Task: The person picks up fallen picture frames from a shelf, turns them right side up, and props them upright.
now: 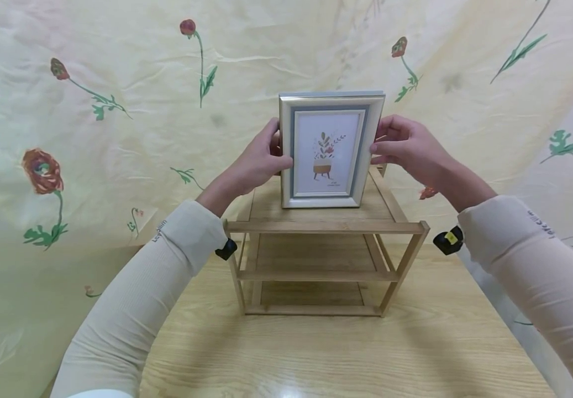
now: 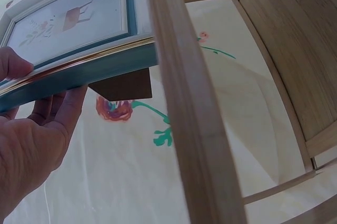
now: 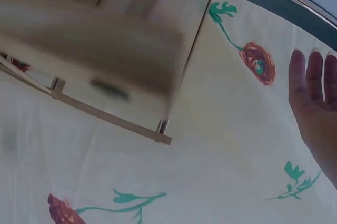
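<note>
A picture frame (image 1: pixel 328 152) with a silvery-white border, a blue-grey inner band and a potted-plant print stands nearly upright at the top tier of a small wooden rack (image 1: pixel 323 226). Whether its lower edge touches the tier, I cannot tell. My left hand (image 1: pixel 261 160) grips its left side, thumb in front and fingers behind. At the right side, my right hand (image 1: pixel 408 145) pinches the edge with the thumb in front; its other fingertips are partly hidden behind. In the left wrist view, a dark brown stand flap (image 2: pixel 126 84) sticks out behind the frame.
The three-tier rack stands on a wood-grain table (image 1: pixel 316 354). Cream cloth (image 1: pixel 132 50) printed with red flowers hangs behind and at both sides. Rack bars cross close to the left wrist camera, and a blurred wooden part (image 3: pixel 95 50) lies near the right one.
</note>
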A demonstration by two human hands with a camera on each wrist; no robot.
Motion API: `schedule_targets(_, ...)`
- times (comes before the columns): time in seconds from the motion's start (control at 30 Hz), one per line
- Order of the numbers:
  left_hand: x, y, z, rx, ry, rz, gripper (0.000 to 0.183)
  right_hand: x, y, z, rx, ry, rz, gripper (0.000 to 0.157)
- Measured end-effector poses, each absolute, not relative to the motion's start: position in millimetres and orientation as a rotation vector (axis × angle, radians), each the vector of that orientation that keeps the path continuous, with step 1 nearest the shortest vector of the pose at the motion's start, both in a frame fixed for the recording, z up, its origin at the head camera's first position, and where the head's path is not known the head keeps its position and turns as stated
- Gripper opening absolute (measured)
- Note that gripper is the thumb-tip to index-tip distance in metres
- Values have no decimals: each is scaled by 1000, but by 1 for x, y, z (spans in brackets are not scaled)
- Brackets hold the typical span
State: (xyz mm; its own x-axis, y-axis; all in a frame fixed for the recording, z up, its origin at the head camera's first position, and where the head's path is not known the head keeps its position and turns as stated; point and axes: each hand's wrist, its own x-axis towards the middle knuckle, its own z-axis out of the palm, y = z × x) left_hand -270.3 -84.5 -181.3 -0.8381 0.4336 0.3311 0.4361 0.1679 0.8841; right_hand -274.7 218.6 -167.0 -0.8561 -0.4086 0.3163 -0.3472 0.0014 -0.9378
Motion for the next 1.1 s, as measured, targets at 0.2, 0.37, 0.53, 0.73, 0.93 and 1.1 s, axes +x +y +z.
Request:
schedule_targets(0.2, -270, -84, -181, -883, -2407, -1822, 50, -276, 213, -173, -860, 2081, -2116, 21)
schedule_targets(0.37, -269, -84, -180, -880, -2403, -1843, 50, -277, 211, -174, -860, 2092, -2121, 20)
schedule_targets(0.53, -270, -85, -180, -885, -2407, -1843, 49, -274, 211, -174, -851, 2140, -2096, 23)
schedule_targets(0.73, -268, -84, -180, -864, -2431, -1844, 48, -273, 210, -174, -836, 2154, -2086, 24)
schedule_targets(0.93, -267, -83, -179, -851, -2448, -1829, 46, -273, 211, -174, -826, 2180, -2068, 24)
schedule_targets(1.1, -268, -83, -178, -836, -2450, -1819, 44, -274, 211, -173, -828, 2189, -2063, 23)
